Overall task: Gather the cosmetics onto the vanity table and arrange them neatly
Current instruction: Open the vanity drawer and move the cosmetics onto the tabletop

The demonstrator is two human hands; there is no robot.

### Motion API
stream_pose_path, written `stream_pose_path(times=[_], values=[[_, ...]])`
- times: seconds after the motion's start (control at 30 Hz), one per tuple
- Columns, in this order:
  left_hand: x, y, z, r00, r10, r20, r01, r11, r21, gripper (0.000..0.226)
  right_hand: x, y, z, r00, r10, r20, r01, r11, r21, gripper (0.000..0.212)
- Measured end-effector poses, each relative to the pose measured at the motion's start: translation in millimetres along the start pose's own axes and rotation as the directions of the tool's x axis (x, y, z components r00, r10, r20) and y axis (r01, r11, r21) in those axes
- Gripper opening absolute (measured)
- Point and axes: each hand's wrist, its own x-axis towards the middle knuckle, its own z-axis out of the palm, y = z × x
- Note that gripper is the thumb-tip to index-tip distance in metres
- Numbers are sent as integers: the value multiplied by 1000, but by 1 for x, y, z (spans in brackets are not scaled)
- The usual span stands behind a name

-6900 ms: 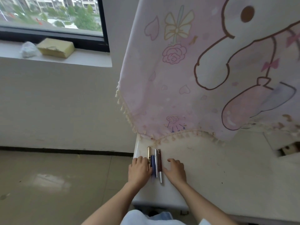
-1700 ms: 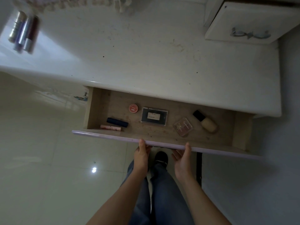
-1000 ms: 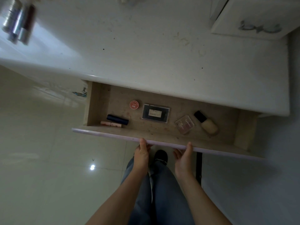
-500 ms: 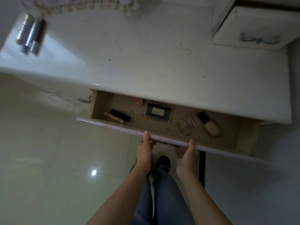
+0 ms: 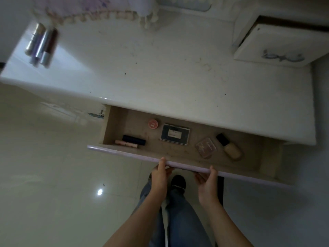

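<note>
The white vanity table (image 5: pixel 160 72) has its wooden drawer (image 5: pixel 178 164) pulled out. Both hands grip the drawer's lilac front edge: my left hand (image 5: pixel 160 177) and my right hand (image 5: pixel 207 186). Inside lie a pink tube (image 5: pixel 126 143), a dark tube (image 5: pixel 133 139), a round red tin (image 5: pixel 153 124), a dark palette (image 5: pixel 175 134), a clear pink compact (image 5: pixel 206 149) and a foundation bottle (image 5: pixel 229 147). Several slim cosmetic tubes (image 5: pixel 42 45) lie side by side at the table's far left corner.
A small white box with a bow handle (image 5: pixel 277 43) stands at the table's back right. A fringed pink cloth (image 5: pixel 85 13) hangs over the back edge. Glossy tiled floor (image 5: pixel 44 175) lies to the left; my legs and a shoe (image 5: pixel 177 183) are below the drawer.
Earlier both hands were lining up the tubes on the table; now they hold the open drawer's front. Over the last second the drawer and hands stay nearly still while the view shifts slightly.
</note>
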Motion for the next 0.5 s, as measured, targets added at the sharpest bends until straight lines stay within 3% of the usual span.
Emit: stream_pose_path(times=[0.3, 0.4, 0.5], values=[[-2, -8, -8, 996, 6, 86, -5, 1000, -21, 40, 2, 9, -5, 999, -8, 35, 8, 1000, -19, 46], [-1, -7, -10, 993, -13, 117, 12, 1000, 14, 47, -2, 5, -4, 999, -3, 44, 8, 992, -129, 52], [-8, -1, -25, 987, -64, 148, 26, 969, 245, 40, -18, 2, -4, 998, 61, 6, -54, 915, -401, 52]])
